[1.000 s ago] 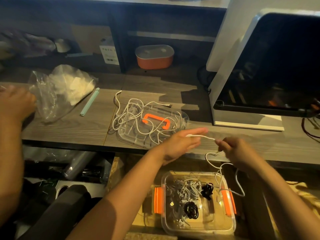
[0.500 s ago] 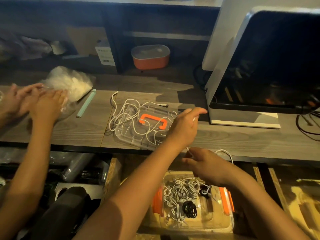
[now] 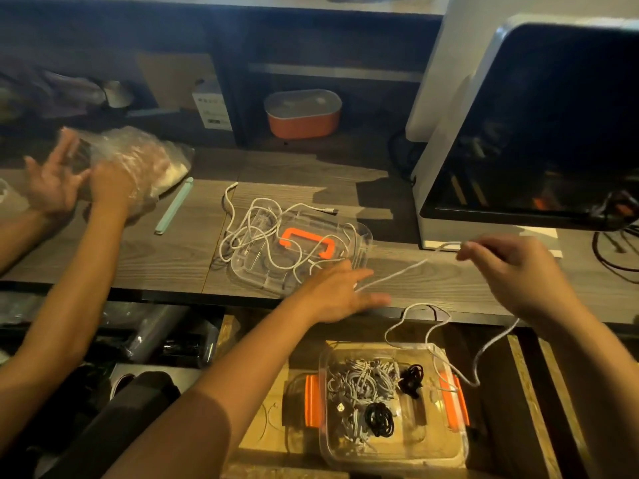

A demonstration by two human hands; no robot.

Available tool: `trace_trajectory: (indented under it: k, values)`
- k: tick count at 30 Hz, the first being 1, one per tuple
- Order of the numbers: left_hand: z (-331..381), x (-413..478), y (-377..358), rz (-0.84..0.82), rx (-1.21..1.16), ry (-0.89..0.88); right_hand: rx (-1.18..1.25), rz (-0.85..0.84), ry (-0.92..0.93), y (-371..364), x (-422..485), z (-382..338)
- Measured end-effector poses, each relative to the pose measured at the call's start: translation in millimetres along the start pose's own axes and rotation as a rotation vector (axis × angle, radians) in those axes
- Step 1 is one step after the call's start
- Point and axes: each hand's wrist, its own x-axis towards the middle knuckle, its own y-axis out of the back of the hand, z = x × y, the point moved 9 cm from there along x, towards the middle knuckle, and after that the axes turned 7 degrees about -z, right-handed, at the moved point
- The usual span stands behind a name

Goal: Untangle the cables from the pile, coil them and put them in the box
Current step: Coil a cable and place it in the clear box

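A tangled pile of white cable (image 3: 262, 229) lies on a clear lid (image 3: 363, 236) with an orange handle, on the wooden table. One white cable (image 3: 397, 274) stretches from my left hand (image 3: 339, 295) up to my right hand (image 3: 515, 274). My right hand pinches it at the fingertips. My left hand lies low at the table edge with fingers straight and spread, and the cable passes between them. The rest of this cable hangs in loops down over the clear box (image 3: 435, 440) with orange latches. That box sits below the table edge and holds several coiled white and black cables.
At the left, another person's two hands (image 3: 79, 188) handle a plastic bag (image 3: 152, 157). A teal stick (image 3: 174, 205) lies beside it. A white machine with a dark door (image 3: 539, 126) stands at the right, with black cables (image 3: 615, 250) beyond it. An orange container (image 3: 302, 114) sits on the shelf.
My right hand rose from below the table edge to the upper right, drawing the white cable out. My left hand dropped to the table edge and spread its fingers. The other person's hands shifted on the bag.
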Motion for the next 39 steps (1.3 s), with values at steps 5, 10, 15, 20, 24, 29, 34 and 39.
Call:
trace_trajectory:
  k: [5, 10, 15, 20, 24, 29, 34, 39]
  values:
    - [7, -7, -1, 0.094, -0.003, -0.019, 0.098, 0.246, -0.016, 11, 2, 8]
    - [35, -24, 4, -0.016, -1.180, -0.255, 0.314, 0.264, -0.227, -15, 7, 49]
    - [67, -33, 61, 0.203, -1.692, -0.614, 0.276, -0.200, -0.223, -105, -1, 35]
    - [51, -29, 96, 0.766, -0.729, -0.228, 0.240, -0.430, -0.097, -146, -19, 2]
    - [38, -11, 86, 0.697, 0.021, -0.060, 0.151, -0.501, 0.010, -117, -20, -15]
    - [6, -1, 58, 0.495, 0.060, 0.057, -0.042, -0.421, 0.159, -75, -15, -26]
    - [5, -4, 31, 0.256, -0.080, -0.048, 0.182, -0.110, 0.066, -37, -3, -18]
    - [21, -6, 4, 0.094, -0.224, -0.082, 0.219, 0.006, 0.037, -21, 5, -7]
